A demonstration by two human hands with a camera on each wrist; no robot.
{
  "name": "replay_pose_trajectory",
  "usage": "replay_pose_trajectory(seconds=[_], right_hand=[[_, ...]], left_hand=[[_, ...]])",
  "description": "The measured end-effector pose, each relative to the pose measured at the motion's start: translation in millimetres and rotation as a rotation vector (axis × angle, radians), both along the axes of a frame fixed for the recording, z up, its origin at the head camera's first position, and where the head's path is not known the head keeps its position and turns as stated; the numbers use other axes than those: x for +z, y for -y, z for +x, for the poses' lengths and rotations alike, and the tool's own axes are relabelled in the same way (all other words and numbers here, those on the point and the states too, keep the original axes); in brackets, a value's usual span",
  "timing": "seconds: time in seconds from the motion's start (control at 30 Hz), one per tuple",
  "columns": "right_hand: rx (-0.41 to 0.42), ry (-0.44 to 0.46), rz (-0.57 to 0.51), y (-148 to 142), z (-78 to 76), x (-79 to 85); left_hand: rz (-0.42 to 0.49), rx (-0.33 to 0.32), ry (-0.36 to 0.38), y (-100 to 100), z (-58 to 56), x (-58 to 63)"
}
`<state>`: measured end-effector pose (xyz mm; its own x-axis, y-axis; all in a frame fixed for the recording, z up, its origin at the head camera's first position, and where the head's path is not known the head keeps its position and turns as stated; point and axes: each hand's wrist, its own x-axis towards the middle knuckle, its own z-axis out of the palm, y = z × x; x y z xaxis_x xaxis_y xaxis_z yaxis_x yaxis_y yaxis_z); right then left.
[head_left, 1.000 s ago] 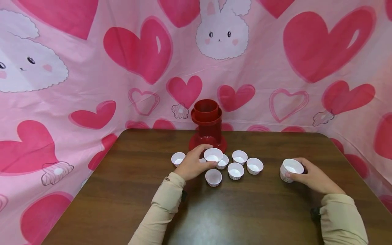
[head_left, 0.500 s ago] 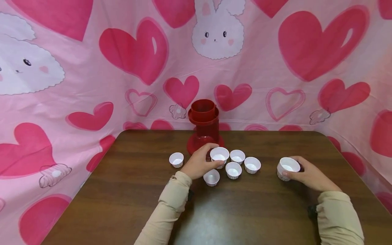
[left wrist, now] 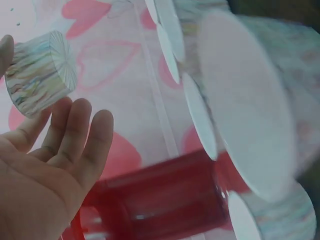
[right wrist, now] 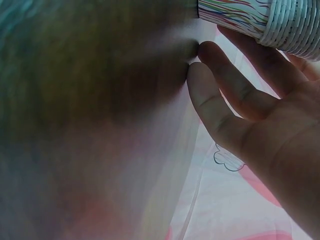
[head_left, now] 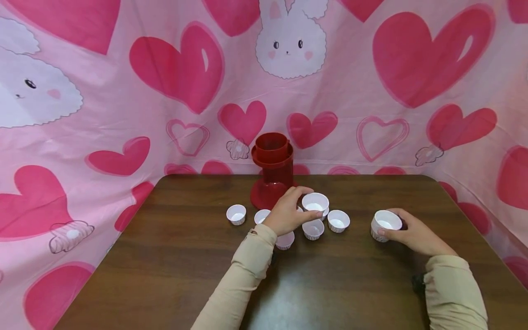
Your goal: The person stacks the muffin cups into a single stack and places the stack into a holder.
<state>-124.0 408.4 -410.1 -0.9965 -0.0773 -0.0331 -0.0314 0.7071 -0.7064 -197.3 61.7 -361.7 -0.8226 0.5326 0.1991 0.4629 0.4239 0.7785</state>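
My left hand (head_left: 286, 213) pinches a white paper baking cup (head_left: 315, 201) between thumb and fingers, mouth up, above the loose cups. In the left wrist view this baking cup (left wrist: 42, 72) shows coloured streaks and a pleated base. My right hand (head_left: 418, 236) grips a nested stack of baking cups (head_left: 385, 224) at the right; several stacked rims (right wrist: 295, 25) show in the right wrist view, where its fingertips touch the table. Single cups stand on the table around my left hand, among them one cup (head_left: 338, 221) to its right and another cup (head_left: 236, 214) to its left. My left hand partly hides others.
A red holder (head_left: 272, 169) with a round base and a tube top stands behind the cups, its base partly covered by my left hand. The brown wooden table (head_left: 330, 284) reaches back to a pink heart-print cloth (head_left: 350, 151).
My left hand has moved right with its baking cup, passing over the loose cups. My right hand stays in place with the stack. The head view has shifted slightly.
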Motion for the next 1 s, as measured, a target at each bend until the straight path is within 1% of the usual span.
replay_pose_trajectory(seconds=[0.07,0.13,0.4,0.6,0.73,1.0], right_hand=[[0.003,-0.009,0.001,0,-0.3,0.7],[0.005,-0.018,0.0,0,-0.7,1.0],[0.002,0.014,0.0,-1,-1.2,0.6],[0.004,-0.016,-0.004,1,-2.5,-0.7],[0.008,-0.014,-0.017,3,-2.5,-1.1],[0.02,-0.052,-0.029,0,-0.9,-1.3]], left_hand=[[-0.012,0.003,-0.021,-7,0.7,3.2],[-0.019,-0.003,-0.026,-14,1.4,5.9],[-0.05,-0.031,-0.012,-44,1.7,10.4],[-0.08,-0.054,-0.021,-64,1.8,13.2],[-0.122,-0.059,-0.031,-76,1.8,13.3],[-0.228,-0.103,-0.098,-108,-0.7,11.8]])
